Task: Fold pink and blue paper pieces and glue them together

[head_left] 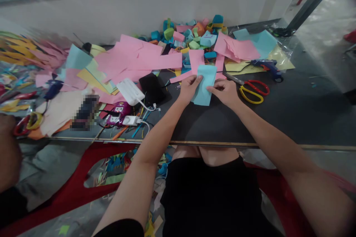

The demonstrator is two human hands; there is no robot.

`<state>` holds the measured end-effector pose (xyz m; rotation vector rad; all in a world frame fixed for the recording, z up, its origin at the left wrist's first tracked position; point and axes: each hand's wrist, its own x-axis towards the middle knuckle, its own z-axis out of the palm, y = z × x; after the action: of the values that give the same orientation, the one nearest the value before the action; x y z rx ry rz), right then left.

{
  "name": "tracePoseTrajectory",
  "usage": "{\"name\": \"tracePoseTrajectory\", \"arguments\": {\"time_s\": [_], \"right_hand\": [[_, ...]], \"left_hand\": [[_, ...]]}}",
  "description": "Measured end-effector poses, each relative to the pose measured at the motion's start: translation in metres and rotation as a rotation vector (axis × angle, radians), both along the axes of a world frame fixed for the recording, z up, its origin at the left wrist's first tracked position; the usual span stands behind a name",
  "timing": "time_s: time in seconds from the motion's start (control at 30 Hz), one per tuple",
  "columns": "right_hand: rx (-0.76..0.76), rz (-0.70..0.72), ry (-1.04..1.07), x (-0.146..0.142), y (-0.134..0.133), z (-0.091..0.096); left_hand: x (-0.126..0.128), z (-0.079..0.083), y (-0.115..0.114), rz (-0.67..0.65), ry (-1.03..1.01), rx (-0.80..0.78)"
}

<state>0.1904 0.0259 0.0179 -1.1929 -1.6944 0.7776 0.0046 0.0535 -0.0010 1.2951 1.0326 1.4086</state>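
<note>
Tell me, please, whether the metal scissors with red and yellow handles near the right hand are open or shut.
The scissors look shut: their blades lie together as one narrow strip, with no visible gap.

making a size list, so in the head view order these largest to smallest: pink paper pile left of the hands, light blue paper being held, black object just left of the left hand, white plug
1. pink paper pile
2. light blue paper and black object, too close to rank
3. white plug
</note>
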Motion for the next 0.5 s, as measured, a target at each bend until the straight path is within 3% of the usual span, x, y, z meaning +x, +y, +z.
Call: {"name": "tracePoseTrajectory", "arguments": {"time_s": [0.13,0.33,0.43,0.5], "right_hand": [[0.016,-0.045,-0.014,-0.001,-0.003,0.002],[0.072,-0.007,-0.109,-0.004,-0.005,0.010],[0.083,-0.072,-0.250,0.021,-0.005,0.017],[0.076,-0.193,-0.472,0.051,-0.006,0.020]], "left_hand": [[0.001,-0.002,0.000,-0.006,-0.051,-0.055],[0.008,-0.010,-0.001,-0.169,-0.214,-0.199],[0.006,-0.012,0.002,-0.197,-0.238,-0.202],[0.004,-0.012,0.004,-0.169,-0.254,-0.209]]}}
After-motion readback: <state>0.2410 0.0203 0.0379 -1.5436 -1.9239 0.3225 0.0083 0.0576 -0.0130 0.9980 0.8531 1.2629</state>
